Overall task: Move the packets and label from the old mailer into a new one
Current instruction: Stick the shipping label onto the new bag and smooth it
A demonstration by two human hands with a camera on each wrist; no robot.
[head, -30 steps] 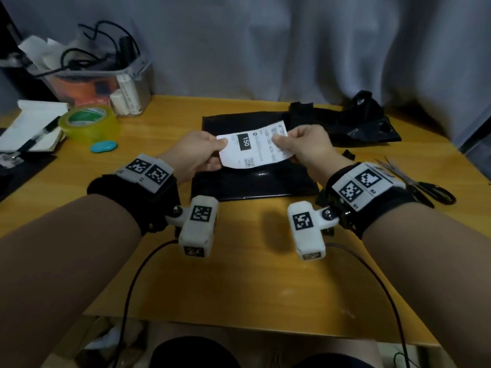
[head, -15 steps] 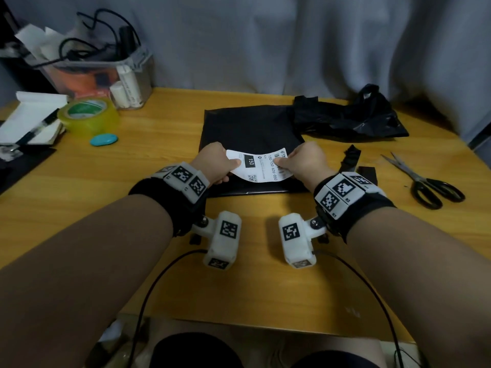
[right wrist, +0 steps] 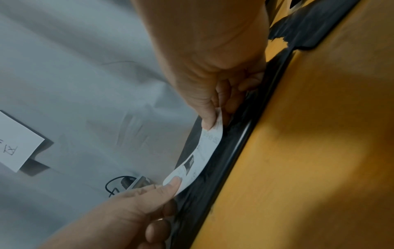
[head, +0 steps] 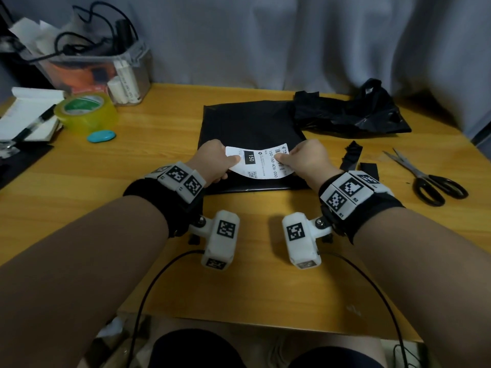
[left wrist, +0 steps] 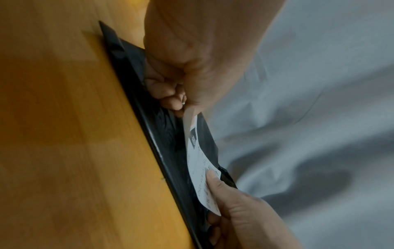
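A white shipping label [head: 261,163] printed with "150" and a barcode bows downward just above the near part of a flat black mailer [head: 249,126] on the wooden table. My left hand [head: 216,162] pinches the label's left end, and my right hand [head: 303,159] pinches its right end. In the left wrist view the label [left wrist: 201,170] curves close over the mailer [left wrist: 162,134], thumb on top. The right wrist view shows the label [right wrist: 198,155] sagging toward the mailer [right wrist: 232,151]. A crumpled black old mailer [head: 350,112] lies at the back right. No packets are visible.
Scissors [head: 425,179] and black plastic scraps [head: 353,158] lie right of the mailer. A roll of yellow tape [head: 85,112], a teal oval object [head: 101,136], a notepad with a pen [head: 29,112] and a clear bin [head: 101,70] of clutter sit at the back left.
Both hands have lowered the label toward me, from above the mailer's middle down to its near part. The label now bows downward close to the mailer.
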